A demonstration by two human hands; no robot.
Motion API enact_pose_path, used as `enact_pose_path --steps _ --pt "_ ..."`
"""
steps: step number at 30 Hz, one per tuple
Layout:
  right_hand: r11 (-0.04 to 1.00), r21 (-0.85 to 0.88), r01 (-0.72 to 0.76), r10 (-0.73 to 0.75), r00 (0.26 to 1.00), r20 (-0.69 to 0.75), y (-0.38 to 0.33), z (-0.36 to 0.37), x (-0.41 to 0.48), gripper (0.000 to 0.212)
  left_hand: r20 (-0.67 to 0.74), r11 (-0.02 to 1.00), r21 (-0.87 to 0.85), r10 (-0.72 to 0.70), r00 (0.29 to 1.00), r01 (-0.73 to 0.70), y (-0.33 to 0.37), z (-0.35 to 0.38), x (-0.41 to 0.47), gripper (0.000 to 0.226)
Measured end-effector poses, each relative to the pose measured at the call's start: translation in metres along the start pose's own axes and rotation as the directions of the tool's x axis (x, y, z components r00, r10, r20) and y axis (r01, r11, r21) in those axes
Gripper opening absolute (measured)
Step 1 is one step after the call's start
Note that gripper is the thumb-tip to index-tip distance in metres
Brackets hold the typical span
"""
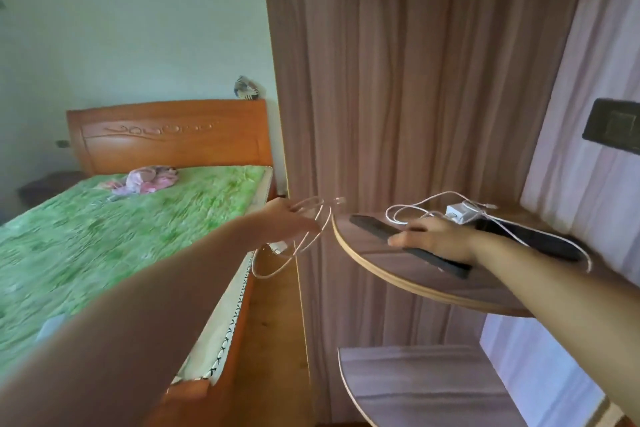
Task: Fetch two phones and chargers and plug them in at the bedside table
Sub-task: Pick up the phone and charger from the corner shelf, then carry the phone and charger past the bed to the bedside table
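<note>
A: Where are the phones?
B: One dark phone (408, 244) lies flat on the rounded shelf (398, 282), under the right hand (433, 239); the fingers (403, 240) curl over its near long edge, closing on it. The second phone (530, 239) lies beyond the wrist, further in on the same shelf.

A: And the chargers?
B: A white charger block (459, 213) sits just past the right fingers, its white cable (412, 210) looping on the shelf and over the second phone. The left hand (287, 222) is off the shelf's left edge, fingers pinched on a pinkish cable (304, 243) that hangs in loose loops, with a small white plug (277, 247) dangling below.

A: How much room is there?
B: The shelf's curved front rim is just left of the first phone's far end. Between that rim and the bed (121, 236) runs a narrow strip of wooden floor (273, 322). A wardrobe panel (398, 97) stands behind the fingers, and a lower shelf (415, 385) juts out beneath.
</note>
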State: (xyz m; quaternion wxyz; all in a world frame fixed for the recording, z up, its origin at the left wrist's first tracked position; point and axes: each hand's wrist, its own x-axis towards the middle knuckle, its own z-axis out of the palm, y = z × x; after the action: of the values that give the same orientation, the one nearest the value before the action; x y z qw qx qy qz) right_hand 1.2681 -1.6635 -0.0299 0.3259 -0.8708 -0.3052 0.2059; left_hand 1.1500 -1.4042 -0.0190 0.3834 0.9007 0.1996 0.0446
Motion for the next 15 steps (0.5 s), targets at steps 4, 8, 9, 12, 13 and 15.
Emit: enact_pose_path --steps 4,8,9,12,13,15 --pt "0.749 0.649 -0.132 -0.080 0.955 0.286 -0.060 0.044 0.020 0.080 -0.113 0.929 -0.364 -0.121 0.986 0.072 -0.040 -0.044 -0.051 0.021" --pt "0.588 0.736 -0.336 -0.190 0.827 0.529 -0.135 0.105 0.036 0.086 -0.236 0.748 -0.663 -0.257 0.937 0.038 -0.099 -0.090 -0.110 0.019" --pt "0.583 0.732 -0.352 -0.222 0.798 0.560 -0.155 0.125 0.036 0.077 -0.255 0.715 -0.698 -0.290 0.922 0.032 -0.117 -0.101 -0.128 0.018" --pt "0.682 0.688 -0.250 -0.274 0.784 0.557 -0.211 0.196 0.031 0.043 -0.314 0.669 -0.743 -0.370 0.875 0.016 -0.173 -0.135 -0.188 0.021" --pt "0.711 0.669 -0.216 -0.284 0.782 0.555 -0.228 0.221 0.027 0.037 -0.354 0.676 -0.737 -0.417 0.837 0.025 -0.192 -0.145 -0.210 0.022" --pt "0.757 0.621 -0.202 -0.282 0.756 0.590 -0.261 0.270 0.015 0.028 -0.425 0.696 -0.717 -0.490 0.761 0.048 -0.226 -0.166 -0.254 0.022"
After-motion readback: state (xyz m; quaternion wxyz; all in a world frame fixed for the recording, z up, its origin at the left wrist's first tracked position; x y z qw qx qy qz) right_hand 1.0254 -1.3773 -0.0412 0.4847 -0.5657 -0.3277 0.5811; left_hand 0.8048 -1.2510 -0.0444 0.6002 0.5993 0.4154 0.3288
